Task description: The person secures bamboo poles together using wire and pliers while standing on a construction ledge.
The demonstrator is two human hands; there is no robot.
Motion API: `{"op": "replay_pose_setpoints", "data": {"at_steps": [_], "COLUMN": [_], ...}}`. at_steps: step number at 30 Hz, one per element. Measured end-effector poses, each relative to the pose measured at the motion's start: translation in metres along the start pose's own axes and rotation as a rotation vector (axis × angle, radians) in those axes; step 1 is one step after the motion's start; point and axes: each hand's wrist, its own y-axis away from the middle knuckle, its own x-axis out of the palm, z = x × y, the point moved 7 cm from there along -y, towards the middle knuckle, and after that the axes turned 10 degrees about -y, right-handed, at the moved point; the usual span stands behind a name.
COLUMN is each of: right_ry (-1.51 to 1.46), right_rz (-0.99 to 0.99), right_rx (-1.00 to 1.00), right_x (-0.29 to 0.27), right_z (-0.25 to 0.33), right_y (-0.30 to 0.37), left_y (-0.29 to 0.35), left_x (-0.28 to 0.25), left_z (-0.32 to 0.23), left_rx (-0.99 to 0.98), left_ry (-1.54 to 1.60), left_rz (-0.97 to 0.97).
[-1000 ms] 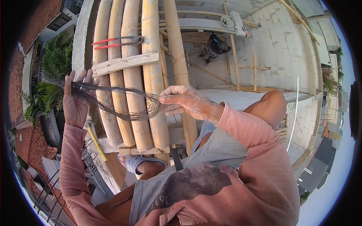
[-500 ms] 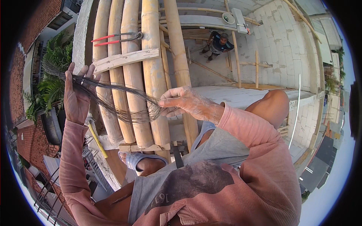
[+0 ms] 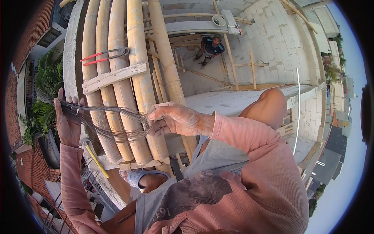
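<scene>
A long looped bundle of thin dark wire (image 3: 142,130) stretches between my hands above the bamboo poles. My left hand (image 3: 69,125) is palm up, the strands passing between its thumb and loosely curled fingers; the far tail sticks out beyond it on the left. At the rounded end of the loop, my right hand (image 3: 177,119) closes thumb and fingers on the wire. Pincers with red handles (image 3: 102,56) lie across the poles beyond my hands, beside a short wooden batten (image 3: 115,78).
Several bamboo poles (image 3: 136,46) form a platform under my hands. A hammer with a yellow handle (image 3: 95,159) rests on the wall edge at left. Far below on the right, a person (image 3: 211,47) stands near a white bucket (image 3: 219,20) on a ledge. Rooftops drop away at left.
The view has shifted, so poles and pincers sit further left and lower. Both hands keep hold of the wire; the right hand's fingers are curled more around the loop end.
</scene>
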Motion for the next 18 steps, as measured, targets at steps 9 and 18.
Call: {"op": "replay_pose_setpoints", "data": {"at_steps": [9,18], "right_ry": [0.208,0.299], "right_rz": [-0.047,-0.087], "right_rx": [0.012,-0.011], "right_x": [-0.004,-0.003], "right_z": [0.001,0.001], "right_y": [0.002,0.008], "left_y": [-0.004,0.006], "left_x": [-0.006,0.007], "left_z": [0.004,0.003], "left_rx": [-0.012,-0.077], "left_ry": [0.038,0.044], "left_rz": [-0.029,-0.092]}}
